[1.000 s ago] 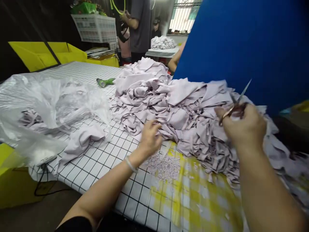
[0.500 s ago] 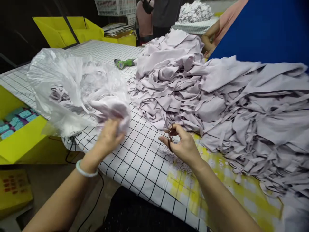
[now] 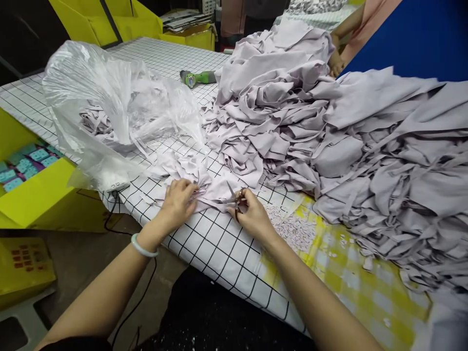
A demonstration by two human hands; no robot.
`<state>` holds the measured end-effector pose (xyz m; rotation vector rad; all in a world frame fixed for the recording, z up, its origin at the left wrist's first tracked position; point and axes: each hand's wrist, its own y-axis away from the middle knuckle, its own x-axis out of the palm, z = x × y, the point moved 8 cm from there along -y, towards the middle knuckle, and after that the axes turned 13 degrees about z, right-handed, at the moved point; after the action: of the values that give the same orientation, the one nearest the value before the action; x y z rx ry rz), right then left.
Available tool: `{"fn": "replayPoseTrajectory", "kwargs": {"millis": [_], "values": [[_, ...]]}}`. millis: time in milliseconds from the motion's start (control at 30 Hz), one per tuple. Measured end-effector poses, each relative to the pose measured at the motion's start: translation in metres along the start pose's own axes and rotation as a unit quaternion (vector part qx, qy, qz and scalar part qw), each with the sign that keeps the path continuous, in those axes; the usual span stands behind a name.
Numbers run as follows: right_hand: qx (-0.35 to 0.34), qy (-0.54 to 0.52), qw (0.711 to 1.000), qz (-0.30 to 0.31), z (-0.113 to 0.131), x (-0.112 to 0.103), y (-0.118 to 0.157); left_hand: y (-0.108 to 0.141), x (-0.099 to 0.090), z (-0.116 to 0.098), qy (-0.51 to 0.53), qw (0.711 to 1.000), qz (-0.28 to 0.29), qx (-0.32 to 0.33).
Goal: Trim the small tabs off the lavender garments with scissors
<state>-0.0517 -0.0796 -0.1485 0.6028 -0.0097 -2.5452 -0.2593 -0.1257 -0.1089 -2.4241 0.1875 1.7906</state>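
Observation:
My left hand [image 3: 178, 204] rests on the checked table with its fingers curled onto a pale lilac fabric piece [image 3: 183, 168], pinching its near edge. The cloth lies crumpled beyond and to the right of that hand. In my right hand [image 3: 252, 214] are small scissors [image 3: 237, 199] with brown handles. Their blades are spread and point left, over the fabric's right part. Whether they touch the cloth I cannot tell. A clear plastic bag [image 3: 120, 107] with similar cloth inside stands just beyond my left hand.
A large heap of lilac fabric [image 3: 292, 131] covers the right side. Tiny scraps [image 3: 292, 229] lie beside a yellow checked cloth [image 3: 351, 273]. Farther back is a green-and-grey tool [image 3: 197, 78]. Yellow boxes [image 3: 47, 204] flank the table's left edge; another person's hand [image 3: 336, 63] is behind the heap.
The fabric piece, earlier lifted and blurred in my left hand, now lies on the table under it. My right hand has brought the scissors left to the cloth. The view has tilted down.

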Motion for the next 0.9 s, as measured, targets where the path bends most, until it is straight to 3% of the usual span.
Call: {"fn": "replayPoseTrajectory", "kwargs": {"millis": [100,200,367,433,533,600,700,767,833,900], "values": [[0.024,-0.045,0.999,-0.019,-0.012,-0.002,-0.004,-0.007,0.014,-0.035,-0.043,0.994,-0.016,0.104],[0.019,-0.033,0.999,-0.008,-0.015,-0.008,-0.003,-0.009,0.019,-0.056,-0.057,0.984,-0.025,0.17],[-0.056,-0.035,0.994,0.085,0.004,0.006,0.002,0.016,-0.005,-0.08,0.061,0.976,-0.078,0.192],[-0.073,-0.098,0.99,0.077,0.009,0.008,0.006,0.032,-0.005,-0.085,0.155,0.972,-0.041,0.171],[-0.099,-0.203,0.974,0.036,0.016,0.003,0.013,0.048,0.01,-0.081,0.239,0.964,0.038,0.112],[-0.108,-0.222,0.967,0.06,0.019,0.007,0.014,0.048,0.01,-0.067,0.245,0.966,0.044,0.075],[-0.083,-0.155,0.975,0.135,0.016,0.023,0.002,0.032,-0.016,-0.032,0.278,0.96,-0.011,0.002],[-0.055,-0.111,0.984,0.129,0.012,0.025,-0.017,0.024,-0.045,-0.015,0.346,0.935,-0.077,-0.023],[-0.047,-0.107,0.989,0.092,0.013,0.017,-0.038,0.025,-0.067,-0.016,0.388,0.913,-0.125,-0.006],[-0.067,-0.134,0.987,0.06,0.021,0.001,-0.05,0.034,-0.064,-0.034,0.373,0.923,-0.09,0.034]]}}
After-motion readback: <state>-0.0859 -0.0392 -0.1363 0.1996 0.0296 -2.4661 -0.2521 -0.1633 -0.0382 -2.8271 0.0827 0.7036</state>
